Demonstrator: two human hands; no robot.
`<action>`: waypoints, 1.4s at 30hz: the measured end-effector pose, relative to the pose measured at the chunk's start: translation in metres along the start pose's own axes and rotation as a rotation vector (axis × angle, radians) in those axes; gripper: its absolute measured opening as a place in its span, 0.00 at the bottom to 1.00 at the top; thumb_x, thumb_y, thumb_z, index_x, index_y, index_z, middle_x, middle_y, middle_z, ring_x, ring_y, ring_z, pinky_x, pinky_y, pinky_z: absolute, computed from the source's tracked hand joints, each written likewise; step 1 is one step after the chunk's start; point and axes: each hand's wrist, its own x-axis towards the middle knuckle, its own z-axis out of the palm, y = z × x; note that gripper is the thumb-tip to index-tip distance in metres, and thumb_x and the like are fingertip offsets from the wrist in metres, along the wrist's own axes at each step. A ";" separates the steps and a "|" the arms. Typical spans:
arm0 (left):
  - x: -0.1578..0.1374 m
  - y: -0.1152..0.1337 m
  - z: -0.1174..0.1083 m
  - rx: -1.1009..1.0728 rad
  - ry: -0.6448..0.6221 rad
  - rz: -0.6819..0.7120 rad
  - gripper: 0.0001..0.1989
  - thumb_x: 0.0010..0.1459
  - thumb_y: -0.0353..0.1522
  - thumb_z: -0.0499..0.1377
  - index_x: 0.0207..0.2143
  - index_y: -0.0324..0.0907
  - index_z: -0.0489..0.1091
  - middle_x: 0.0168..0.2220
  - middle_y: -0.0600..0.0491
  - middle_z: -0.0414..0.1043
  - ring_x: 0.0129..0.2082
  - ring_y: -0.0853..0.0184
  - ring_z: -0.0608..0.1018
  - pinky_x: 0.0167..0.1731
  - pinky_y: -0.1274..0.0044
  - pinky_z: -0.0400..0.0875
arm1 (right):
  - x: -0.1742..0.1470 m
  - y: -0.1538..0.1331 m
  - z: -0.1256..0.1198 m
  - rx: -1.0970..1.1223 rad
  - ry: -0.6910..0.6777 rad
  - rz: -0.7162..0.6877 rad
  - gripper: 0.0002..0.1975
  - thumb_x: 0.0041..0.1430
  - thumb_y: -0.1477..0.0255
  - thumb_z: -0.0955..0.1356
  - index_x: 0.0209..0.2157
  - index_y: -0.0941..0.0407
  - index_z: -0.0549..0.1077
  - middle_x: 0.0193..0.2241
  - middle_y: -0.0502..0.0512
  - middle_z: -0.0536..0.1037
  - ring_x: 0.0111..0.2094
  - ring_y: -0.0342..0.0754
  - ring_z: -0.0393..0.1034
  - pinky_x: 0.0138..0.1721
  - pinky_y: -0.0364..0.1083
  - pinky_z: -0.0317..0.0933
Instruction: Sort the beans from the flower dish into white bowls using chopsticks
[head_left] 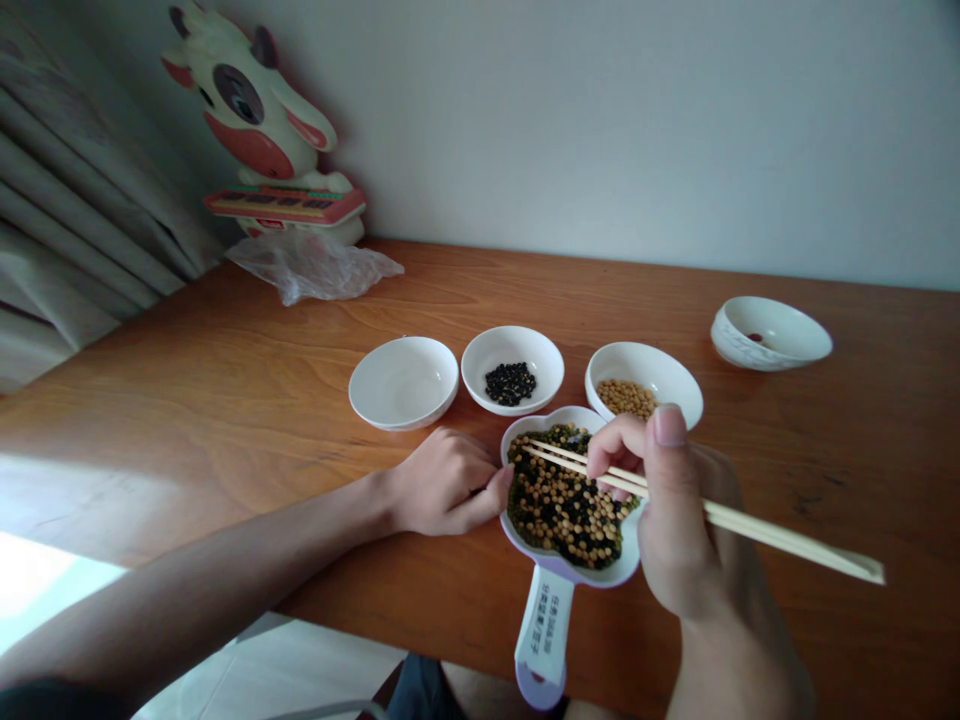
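Note:
My right hand (694,510) is closed around a pair of light wooden chopsticks (787,535). Their tips are close together, over the upper left of a white and lilac pan-shaped dish (634,560). Mixed beans (566,505), yellow, black and green, fill that dish, and its labelled handle points toward me. My left hand (450,485) lies on the table with curled fingers, its thumb against the dish's left rim; the other fingertips are hidden. Behind the dish stand a white bowl (551,375) with black beans (510,384) and another white bowl (679,385) with yellow beans (626,398).
An empty-looking white bowl (403,380) stands at the left of the row. Farther right is a patterned bowl (739,345) with a few reddish bits. A cow-shaped toy keyboard (285,200) and a crumpled plastic bag (315,268) sit at the back left, near a curtain (67,210).

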 end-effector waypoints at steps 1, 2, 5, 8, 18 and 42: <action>0.000 0.000 0.000 0.000 0.000 0.000 0.24 0.74 0.33 0.48 0.21 0.42 0.59 0.21 0.52 0.69 0.21 0.70 0.69 0.25 0.72 0.56 | 0.000 0.000 0.000 -0.006 -0.006 0.004 0.36 0.75 0.48 0.50 0.24 0.54 0.70 0.21 0.51 0.72 0.25 0.45 0.67 0.29 0.47 0.57; 0.000 0.001 0.000 0.000 0.000 0.003 0.24 0.74 0.32 0.48 0.20 0.42 0.59 0.21 0.52 0.69 0.21 0.70 0.69 0.25 0.72 0.57 | 0.000 0.000 0.000 -0.007 -0.007 0.008 0.36 0.75 0.48 0.49 0.24 0.54 0.70 0.21 0.51 0.72 0.25 0.45 0.67 0.29 0.47 0.57; 0.000 0.001 -0.001 0.003 0.004 0.008 0.25 0.74 0.32 0.47 0.20 0.42 0.59 0.21 0.52 0.69 0.20 0.70 0.69 0.25 0.73 0.57 | 0.000 0.002 0.000 0.010 -0.009 -0.004 0.36 0.75 0.48 0.49 0.24 0.54 0.70 0.21 0.51 0.72 0.25 0.45 0.67 0.29 0.47 0.57; 0.000 0.001 -0.001 0.012 0.002 0.009 0.25 0.74 0.32 0.48 0.20 0.42 0.60 0.21 0.52 0.69 0.20 0.70 0.69 0.25 0.72 0.57 | 0.000 0.003 0.000 0.016 -0.005 -0.003 0.36 0.76 0.49 0.49 0.24 0.53 0.70 0.21 0.51 0.72 0.25 0.45 0.67 0.29 0.48 0.57; 0.000 0.000 0.001 0.025 -0.002 0.011 0.25 0.74 0.32 0.47 0.20 0.42 0.61 0.21 0.52 0.69 0.20 0.70 0.68 0.25 0.72 0.57 | 0.000 0.002 -0.001 -0.002 -0.014 -0.003 0.35 0.76 0.49 0.49 0.25 0.53 0.69 0.21 0.52 0.71 0.25 0.46 0.67 0.29 0.49 0.56; 0.000 0.001 0.000 0.015 0.024 0.018 0.25 0.74 0.32 0.48 0.20 0.42 0.62 0.21 0.51 0.70 0.20 0.70 0.70 0.24 0.73 0.58 | -0.001 0.003 0.000 -0.017 -0.007 -0.001 0.35 0.76 0.49 0.49 0.25 0.53 0.69 0.22 0.51 0.71 0.26 0.46 0.67 0.31 0.48 0.57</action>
